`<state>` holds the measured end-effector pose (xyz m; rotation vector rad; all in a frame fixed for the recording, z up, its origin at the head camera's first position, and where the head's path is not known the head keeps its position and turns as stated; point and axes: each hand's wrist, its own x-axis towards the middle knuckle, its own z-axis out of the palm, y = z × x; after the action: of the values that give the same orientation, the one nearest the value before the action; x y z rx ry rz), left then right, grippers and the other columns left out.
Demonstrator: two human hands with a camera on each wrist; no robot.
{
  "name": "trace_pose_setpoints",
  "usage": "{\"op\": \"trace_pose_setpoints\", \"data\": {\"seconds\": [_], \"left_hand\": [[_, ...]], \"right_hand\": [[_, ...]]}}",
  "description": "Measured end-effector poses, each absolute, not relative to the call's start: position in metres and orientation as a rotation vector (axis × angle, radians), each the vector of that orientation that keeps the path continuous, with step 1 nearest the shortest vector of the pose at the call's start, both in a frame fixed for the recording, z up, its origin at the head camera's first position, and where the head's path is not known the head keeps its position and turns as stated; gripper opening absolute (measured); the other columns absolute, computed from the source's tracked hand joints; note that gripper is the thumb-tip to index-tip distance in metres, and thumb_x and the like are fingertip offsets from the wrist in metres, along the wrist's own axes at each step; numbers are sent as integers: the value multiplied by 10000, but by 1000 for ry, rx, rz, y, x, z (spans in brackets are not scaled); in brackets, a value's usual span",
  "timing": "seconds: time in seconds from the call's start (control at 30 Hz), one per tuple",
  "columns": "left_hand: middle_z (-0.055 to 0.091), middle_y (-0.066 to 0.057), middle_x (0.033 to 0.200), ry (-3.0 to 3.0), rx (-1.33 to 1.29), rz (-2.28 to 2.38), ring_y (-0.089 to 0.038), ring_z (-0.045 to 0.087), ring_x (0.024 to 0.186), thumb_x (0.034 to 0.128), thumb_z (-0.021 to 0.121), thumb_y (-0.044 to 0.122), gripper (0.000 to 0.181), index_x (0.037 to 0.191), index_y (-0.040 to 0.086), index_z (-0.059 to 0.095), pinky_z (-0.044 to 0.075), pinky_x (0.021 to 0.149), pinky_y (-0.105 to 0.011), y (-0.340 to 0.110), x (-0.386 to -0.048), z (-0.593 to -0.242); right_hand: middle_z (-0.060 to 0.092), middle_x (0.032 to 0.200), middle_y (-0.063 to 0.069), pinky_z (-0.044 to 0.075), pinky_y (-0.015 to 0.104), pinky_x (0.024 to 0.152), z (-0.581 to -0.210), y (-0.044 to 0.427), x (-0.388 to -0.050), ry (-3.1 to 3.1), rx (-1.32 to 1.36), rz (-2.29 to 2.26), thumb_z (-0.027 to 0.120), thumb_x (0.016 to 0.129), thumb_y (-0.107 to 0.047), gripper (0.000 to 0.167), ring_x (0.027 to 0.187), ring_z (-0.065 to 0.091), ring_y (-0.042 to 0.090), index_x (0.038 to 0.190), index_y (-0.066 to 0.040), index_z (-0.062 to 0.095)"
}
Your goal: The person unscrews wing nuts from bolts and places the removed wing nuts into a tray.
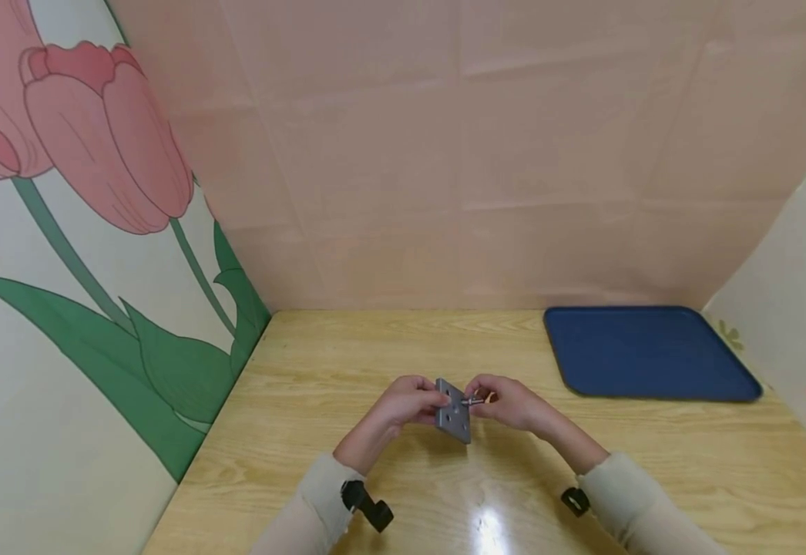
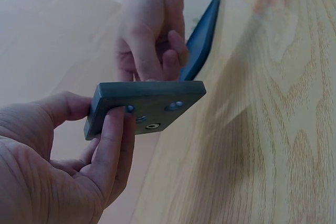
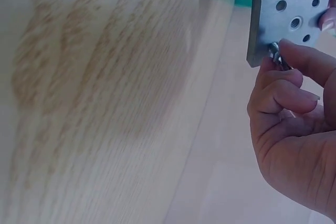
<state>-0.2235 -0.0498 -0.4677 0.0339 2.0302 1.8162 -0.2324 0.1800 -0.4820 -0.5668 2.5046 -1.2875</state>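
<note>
A grey square metal plate (image 1: 454, 428) with several round holes is held up tilted above the table. My left hand (image 1: 407, 401) grips it by one edge, thumb on one face and fingers on the other, as the left wrist view shows with the plate (image 2: 163, 92) nearly edge-on. My right hand (image 1: 508, 401) pinches a small shiny metal piece, which looks like a bolt (image 3: 274, 51), against a corner hole of the plate (image 3: 265, 17). How far the bolt sits in the hole cannot be told. The fingers hide most of its length.
A blue tray (image 1: 653, 351) lies at the back right of the wooden table (image 1: 347, 347). A pink cloth wall (image 1: 458, 154) stands behind, and a tulip-printed panel (image 1: 77, 254) closes off the left side.
</note>
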Motion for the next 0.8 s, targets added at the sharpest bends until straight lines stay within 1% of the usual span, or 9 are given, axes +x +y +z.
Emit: {"op": "trace_pose_setpoints", "data": {"seconds": [0.07,0.13,0.23,0.37,0.47,0.53,0.6,0.67,0.8], "left_hand": [[739,-136,934,2036,34,1816,-198,732,806,884,760,115,246,1050,-36,658,624,718,-344,-49,-223,-467],[741,-138,932,2035,33,1817,-203,734,809,882,762,116,250,1053,-36,659,624,719,-344,-49,-224,-468],[744,-140,930,2035,31,1813,-210,739,812,884,760,114,250,1055,-37,658,624,716,-341,-49,-224,-469],[742,-137,930,2043,21,1805,-210,739,808,882,762,113,247,1052,-32,658,624,704,-335,-49,-225,-469],[740,-137,932,2042,15,1805,-209,736,809,879,765,113,254,1056,-32,655,623,707,-335,-49,-225,-468],[740,-138,934,2045,21,1803,-209,737,814,881,763,112,260,1064,-35,652,624,712,-338,-49,-225,-468],[740,-139,936,2041,18,1805,-210,736,821,880,765,113,267,1069,-36,650,624,718,-339,-49,-225,-467],[739,-138,937,2047,19,1802,-210,735,821,880,763,111,265,1068,-37,650,623,716,-339,-49,-225,-466],[739,-141,941,2049,27,1799,-213,736,821,883,760,108,263,1070,-42,651,623,716,-339,-50,-224,-467]], "right_hand": [[643,919,29,479,327,686,-481,180,-232,2510,-560,-1288,690,962,-161,104,817,577,194,1052,-118,659],[638,940,32,479,335,698,-480,180,-232,2511,-522,-1288,652,996,-221,118,862,582,217,1061,-124,666],[652,988,43,476,337,683,-479,179,-233,2522,-444,-1284,585,1035,-331,227,871,578,229,1075,-130,682],[680,1007,90,445,313,586,-478,178,-233,2528,-302,-1274,509,1051,-447,402,731,541,196,1093,-93,696],[679,963,109,391,281,518,-479,177,-233,2510,-200,-1260,474,1045,-514,523,597,470,156,1125,-49,699],[672,905,116,351,260,498,-478,177,-233,2493,-150,-1248,470,1033,-551,570,546,422,126,1127,-39,705],[660,858,122,305,247,482,-478,176,-233,2469,-131,-1243,464,1032,-559,580,499,364,110,1107,-39,709],[660,850,126,283,243,476,-478,176,-232,2449,-132,-1239,456,1037,-554,574,485,337,99,1064,-40,711],[665,870,109,287,248,482,-479,176,-229,2427,-138,-1236,448,1048,-533,551,494,341,104,992,-47,700]]}}
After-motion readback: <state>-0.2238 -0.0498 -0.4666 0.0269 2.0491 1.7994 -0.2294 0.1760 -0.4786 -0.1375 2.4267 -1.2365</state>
